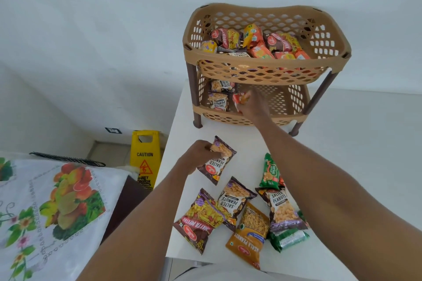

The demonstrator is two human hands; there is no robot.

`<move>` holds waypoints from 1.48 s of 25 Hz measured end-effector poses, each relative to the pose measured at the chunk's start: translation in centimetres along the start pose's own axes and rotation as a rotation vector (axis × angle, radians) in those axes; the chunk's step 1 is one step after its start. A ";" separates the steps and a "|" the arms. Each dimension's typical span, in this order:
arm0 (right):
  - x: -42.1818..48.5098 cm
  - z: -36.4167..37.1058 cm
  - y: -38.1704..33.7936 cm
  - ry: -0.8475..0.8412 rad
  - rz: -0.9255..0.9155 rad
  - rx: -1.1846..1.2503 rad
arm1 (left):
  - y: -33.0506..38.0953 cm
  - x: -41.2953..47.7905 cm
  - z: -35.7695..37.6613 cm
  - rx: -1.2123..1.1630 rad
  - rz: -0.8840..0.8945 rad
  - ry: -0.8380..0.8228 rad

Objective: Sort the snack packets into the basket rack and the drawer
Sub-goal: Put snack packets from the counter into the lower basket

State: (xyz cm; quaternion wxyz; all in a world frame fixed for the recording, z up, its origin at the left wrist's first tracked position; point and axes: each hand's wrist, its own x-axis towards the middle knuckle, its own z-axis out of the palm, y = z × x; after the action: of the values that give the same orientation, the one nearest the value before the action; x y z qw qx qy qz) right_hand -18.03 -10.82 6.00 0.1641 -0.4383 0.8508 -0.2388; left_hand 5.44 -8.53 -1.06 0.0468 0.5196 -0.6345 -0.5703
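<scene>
A tan two-tier basket rack [266, 67] stands at the back of the white table [354, 143]. Its top basket holds several packets; the lower basket holds two salted peanuts packets [218, 101] at its left. My right hand [252, 105] reaches into the lower basket, shut on a small red-orange packet [239, 99]. My left hand [199, 155] grips the top of a brown salted peanuts packet [218, 161] lying on the table. Several more packets lie near the front edge: a khatta meetha packet [198, 220], a masala peanuts packet [250, 235] and green packets [270, 173]. No drawer is in view.
A yellow caution sign [144, 157] stands on the floor left of the table. A surface with a fruit-print cloth [45, 207] lies at the lower left. A white wall is behind the rack.
</scene>
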 end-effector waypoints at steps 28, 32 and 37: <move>-0.8 -4.5 4.6 -0.531 0.217 0.997 | 12.1 2.1 1.0 -0.148 0.353 0.461; 2.2 -4.3 4.2 -0.239 0.470 1.129 | 6.5 1.7 2.9 0.445 0.640 0.697; 5.1 -3.2 2.4 -0.104 0.651 1.082 | -2.3 1.3 5.4 0.770 0.492 0.367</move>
State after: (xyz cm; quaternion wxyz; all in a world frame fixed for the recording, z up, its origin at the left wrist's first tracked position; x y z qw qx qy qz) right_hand -24.12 -12.98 7.00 0.4678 -0.0232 0.6904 -0.5513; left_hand 2.72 -5.32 -5.42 0.0956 0.4259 -0.8844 -0.1654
